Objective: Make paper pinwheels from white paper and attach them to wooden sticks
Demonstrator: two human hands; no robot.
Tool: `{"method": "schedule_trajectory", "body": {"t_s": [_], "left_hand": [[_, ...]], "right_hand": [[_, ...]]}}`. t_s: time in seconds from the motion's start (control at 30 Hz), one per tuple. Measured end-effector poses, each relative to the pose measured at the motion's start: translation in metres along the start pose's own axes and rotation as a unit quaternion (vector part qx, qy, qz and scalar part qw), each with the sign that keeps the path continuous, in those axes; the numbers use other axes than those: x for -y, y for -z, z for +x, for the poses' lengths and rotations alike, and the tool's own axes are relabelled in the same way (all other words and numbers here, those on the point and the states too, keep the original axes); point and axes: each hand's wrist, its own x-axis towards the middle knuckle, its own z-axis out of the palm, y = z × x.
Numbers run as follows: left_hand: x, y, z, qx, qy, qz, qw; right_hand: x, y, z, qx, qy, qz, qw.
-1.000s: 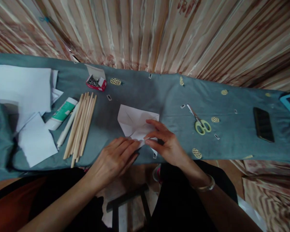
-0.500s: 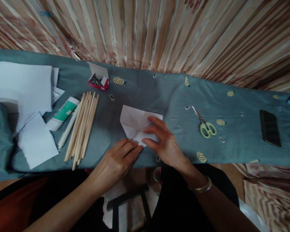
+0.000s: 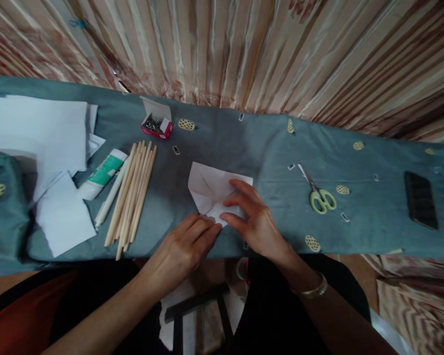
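Nearest to you, below the table [image 3: 222,135], a dark stool frame [image 3: 196,305] shows at 6 o'clock of the creased white paper [image 3: 210,182], 12 o'clock pointing away from you. A bracelet [image 3: 313,291] encircles your right wrist. Your left hand [image 3: 185,244] reaches in from 7 o'clock, its fingers close together at the paper's near edge; whether they pinch it or only press on it, you cannot tell. Your right hand [image 3: 257,222] enters from 4 o'clock, its fingers spread and curved, the thumb apart, over the paper's right part, gripping nothing. The paper lies on the table's patterned blue-green cloth, in front of you between both hands, its crease lines meeting near the middle.

A smaller white sheet [image 3: 64,217] lies well apart, just below 9 o'clock. A bundle of wooden sticks [image 3: 131,197] lies at 9 o'clock, with a slender white rod [image 3: 111,195] beside it. At 3 o'clock are green-handled scissors [image 3: 320,197], blades slightly parted, and, farther out, a dark phone [image 3: 421,199]. Between 9 and 10 o'clock lie a green-and-white tube [image 3: 103,175] and, beyond it, large white sheets [image 3: 40,125]. An open red box [image 3: 157,127] of small metallic pieces stands between 10 and 11. Farthest, at 12, hangs a pleated curtain [image 3: 207,49].
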Motion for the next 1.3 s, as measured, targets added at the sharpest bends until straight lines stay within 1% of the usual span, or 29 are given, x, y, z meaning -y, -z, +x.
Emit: {"method": "schedule_trajectory", "body": {"t_s": [0.47,0.7,0.93,1.07,1.17,1.3], "left_hand": [[0.0,-0.001,0.003,-0.007,0.003,-0.002,1.0],[0.001,0.0,0.001,-0.004,-0.001,-0.007,1.0],[0.0,0.0,0.003,-0.011,-0.001,0.0,1.0],[-0.001,0.001,0.004,-0.014,-0.003,0.001,1.0],[-0.002,0.0,0.004,-0.011,0.005,0.0,1.0],[-0.003,-0.002,0.004,-0.034,0.029,0.013,0.999]], "right_hand": [[0.002,0.0,-0.002,0.001,0.008,-0.012,1.0],[0.005,0.0,-0.002,0.024,0.022,-0.019,0.999],[0.009,0.001,-0.004,0.052,0.042,-0.07,0.995],[0.011,-0.004,-0.007,0.057,0.05,-0.092,0.993],[0.012,-0.01,-0.008,0.045,0.046,-0.076,0.995],[0.013,-0.017,-0.005,0.037,0.039,-0.056,0.997]]}}
